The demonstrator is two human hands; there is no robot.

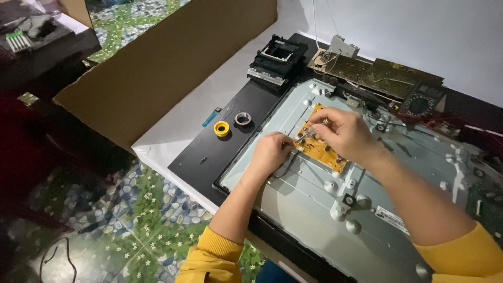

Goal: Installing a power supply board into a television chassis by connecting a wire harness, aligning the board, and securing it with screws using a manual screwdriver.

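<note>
Here, the yellow circuit board [320, 148] lies on the grey metal back panel [398, 173], directly beneath both hands. The right hand [343, 133] pinches a small part at the board's upper edge, while the left hand [270, 152] is curled closed at its left edge; what it grips cannot be told. Left of the grip sit a yellow tape roll [221, 128] and a grey tape roll [242, 118].

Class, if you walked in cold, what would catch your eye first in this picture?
First, the orange circuit board at centre, with the left hand and right hand working on it. It sits on a grey metal panel. Left of that lies a yellow tape roll.
</note>
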